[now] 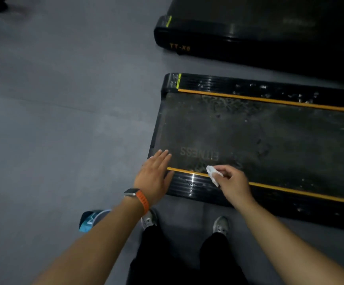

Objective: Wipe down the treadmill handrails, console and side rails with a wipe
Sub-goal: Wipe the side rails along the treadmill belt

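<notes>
head view | single wide-angle, worn on the head | facing forward and steeply down | close over the treadmill (270, 130) end and floor (64, 130) | left hand (153, 173), right hand (232, 182) reach in from the bottom edge

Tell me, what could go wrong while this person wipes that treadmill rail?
1. The wipe is small and only pinched by the right hand; it might slip out or skip the grooves of the near rail.
2. The far rail carries many white specks; so small a wipe may just smear them.
3. The left hand lies open at the corner of the dusty belt and could pick up grime.
</notes>
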### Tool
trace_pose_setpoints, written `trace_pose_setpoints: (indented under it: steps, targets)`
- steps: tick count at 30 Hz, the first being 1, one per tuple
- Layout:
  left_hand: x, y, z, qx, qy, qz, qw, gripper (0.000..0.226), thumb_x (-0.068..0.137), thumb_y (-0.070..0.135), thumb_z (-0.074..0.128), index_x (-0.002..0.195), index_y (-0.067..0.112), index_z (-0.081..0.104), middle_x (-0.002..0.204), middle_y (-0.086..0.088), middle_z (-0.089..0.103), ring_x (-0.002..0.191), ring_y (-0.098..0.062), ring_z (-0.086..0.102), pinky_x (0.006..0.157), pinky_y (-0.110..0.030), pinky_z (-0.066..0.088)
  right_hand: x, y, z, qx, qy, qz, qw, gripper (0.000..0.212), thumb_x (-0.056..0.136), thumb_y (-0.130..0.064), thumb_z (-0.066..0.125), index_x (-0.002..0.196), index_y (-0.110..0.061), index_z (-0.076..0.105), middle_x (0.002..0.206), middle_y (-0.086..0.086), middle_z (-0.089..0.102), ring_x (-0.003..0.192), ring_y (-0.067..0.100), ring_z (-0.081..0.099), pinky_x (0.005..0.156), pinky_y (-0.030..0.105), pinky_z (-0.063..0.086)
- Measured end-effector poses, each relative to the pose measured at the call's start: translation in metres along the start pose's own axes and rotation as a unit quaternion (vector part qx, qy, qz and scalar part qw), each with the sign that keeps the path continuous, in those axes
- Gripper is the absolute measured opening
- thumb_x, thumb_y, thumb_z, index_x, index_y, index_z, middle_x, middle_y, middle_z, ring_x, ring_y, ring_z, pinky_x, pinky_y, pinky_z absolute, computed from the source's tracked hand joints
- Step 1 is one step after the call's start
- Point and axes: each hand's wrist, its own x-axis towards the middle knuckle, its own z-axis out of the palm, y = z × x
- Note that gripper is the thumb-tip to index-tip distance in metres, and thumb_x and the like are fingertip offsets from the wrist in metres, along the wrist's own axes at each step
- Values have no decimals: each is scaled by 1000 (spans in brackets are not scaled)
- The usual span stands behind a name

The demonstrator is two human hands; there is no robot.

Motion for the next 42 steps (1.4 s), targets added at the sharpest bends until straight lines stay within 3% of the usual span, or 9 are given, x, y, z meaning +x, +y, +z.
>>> trace_pose_setpoints:
  steps: [4,13,20,25,28,31,35,39,42]
  targets:
    - [3,-62,59,19,-45,25,999,64,105,48,28,156,12,41,164,-6,37,154,-25,28,123,-48,30,14,49,53,7,25,41,999,9,93,-17,75,100,-24,78,87,-8,76,78,7,71,77,40,60]
    - [20,-186,252,50,-137,-16,989,65,107,49,27,165,22,11,172,1,10,158,-18,4,128,-45,17,101,200,181,-1,-6,51,999,14,96,-15,71,105,-24,75,95,-11,74,83,0,69,63,9,47]
    - [42,-275,380,56,-88,-15,994,63,108,42,35,164,18,16,171,-3,15,158,-21,10,128,-44,16,191,305,265,-74,6,-74,994,18,98,-17,71,113,-24,76,100,-12,72,89,4,67,71,20,49]
    - [52,-309,418,85,-44,0,995,60,110,42,32,163,18,19,171,-3,16,158,-21,11,128,-43,14,234,338,315,-255,-7,-382,888,23,93,-3,72,112,-14,79,100,0,69,91,21,62,73,31,53]
    - [56,-312,428,105,-21,18,994,62,109,42,31,163,16,19,171,-3,13,158,-21,8,128,-41,10,250,349,335,-320,2,-430,844,22,86,3,74,103,-11,78,101,5,69,93,29,62,66,44,58]
    - [58,-314,432,107,-7,31,994,64,106,43,27,164,15,19,171,-3,12,159,-20,6,129,-42,8,245,358,344,-403,-3,-448,798,32,87,-1,74,119,-4,73,123,13,69,116,36,62,91,51,58]
    - [60,-321,436,86,8,60,994,66,105,44,25,163,13,23,171,-4,16,159,-20,8,129,-46,13,222,372,344,-526,7,-398,751,53,105,-31,44,151,-5,50,162,12,43,154,33,32,125,51,29]
    - [60,-326,437,58,16,67,996,66,104,44,27,163,15,23,171,-3,16,159,-18,8,129,-46,13,200,367,347,-549,-64,-294,780,87,98,-59,3,165,-7,20,175,9,8,162,26,5,131,44,9]
    - [62,-329,439,49,20,73,996,66,104,42,31,162,14,24,171,-3,16,158,-18,8,129,-46,13,203,349,358,-523,-104,-270,801,100,88,-70,-9,167,-11,5,175,4,-6,161,20,-10,131,40,-2]
